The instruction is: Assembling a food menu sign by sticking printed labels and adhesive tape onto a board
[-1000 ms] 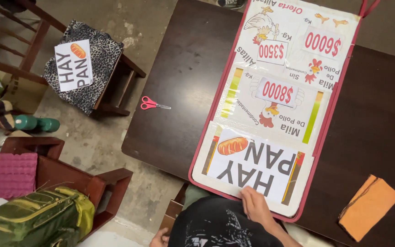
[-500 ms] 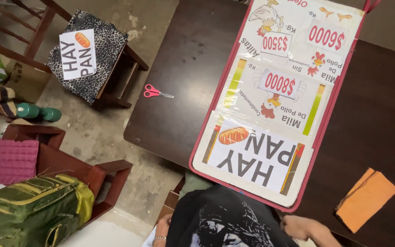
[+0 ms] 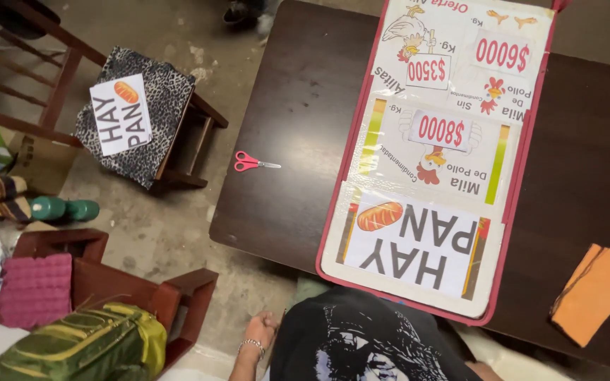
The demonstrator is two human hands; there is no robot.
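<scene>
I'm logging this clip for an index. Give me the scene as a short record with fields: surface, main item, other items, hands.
surface: dark wooden table
main item: red-edged sign board covered with printed sheets, lying flat, its near end past the table edge
on table: red-handled scissors left of the board; orange cloth to its right
left hand: left hand low beside the body, wristband on, holding nothing visible
right hand: out of view
nearby: chair with a small printed sign; green backpack

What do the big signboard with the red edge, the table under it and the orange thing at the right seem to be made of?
Signboard: apparently printed paper sheets under clear glossy film, judging by the glare and wrinkles, with a red, possibly plastic border. Table: dark brown wood or veneer, with a smooth, slightly shiny top. Orange thing: probably folded cloth or felt, matte with soft layered edges; hard to tell which.
</scene>
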